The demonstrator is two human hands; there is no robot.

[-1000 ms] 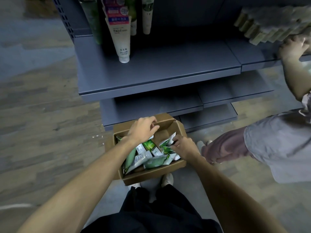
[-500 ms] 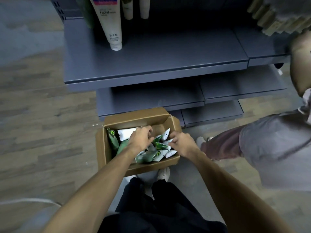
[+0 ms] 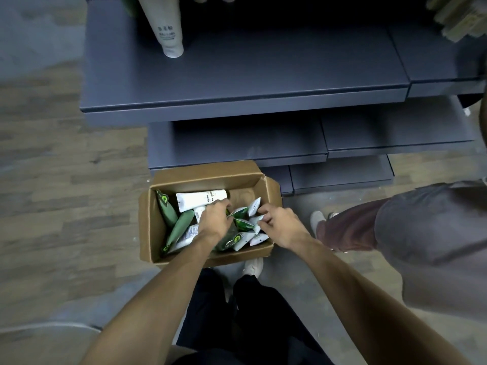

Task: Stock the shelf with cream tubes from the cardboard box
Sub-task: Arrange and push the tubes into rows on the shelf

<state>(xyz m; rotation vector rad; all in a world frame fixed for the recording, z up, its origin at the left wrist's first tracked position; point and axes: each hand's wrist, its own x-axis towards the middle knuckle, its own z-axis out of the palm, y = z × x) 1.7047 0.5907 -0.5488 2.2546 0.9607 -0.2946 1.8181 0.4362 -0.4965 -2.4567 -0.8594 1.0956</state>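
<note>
Wood-look floor (image 3: pixel 60 164) here, with a dark grey shelf (image 3: pixel 245 83) unit stepping down in tiers in front of us. One white tube (image 3: pixel 168 30) stands cap-down on the top tier at the left, and some pale packs (image 3: pixel 458 19) sit blurry at the far right edge.

Only the head view, so: the cardboard box (image 3: pixel 150 227) sits open on the floor right against the lowest tier, just ahead of our shoes. Both hands are down inside it. Our left hand (image 3: pixel 214 219) is fingers-curled in the pile, over the green and white tubes; we honestly can't tell if it's got one gripped or is just digging. Our right hand (image 3: pixel 280 222) is pinching the crimped end of a small white tube (image 3: pixel 257 221) on the right side of the box.

Inside the box: two green tubes (image 3: pixel 174 219) along the left wall, a bigger white tube (image 3: pixel 200 200) lying flat at the back, and a jumble of small green-and-white ones (image 3: pixel 243 223) between the hands.

Another person's leg (image 3: pixel 350 225) and grey top stand at the right.
</note>
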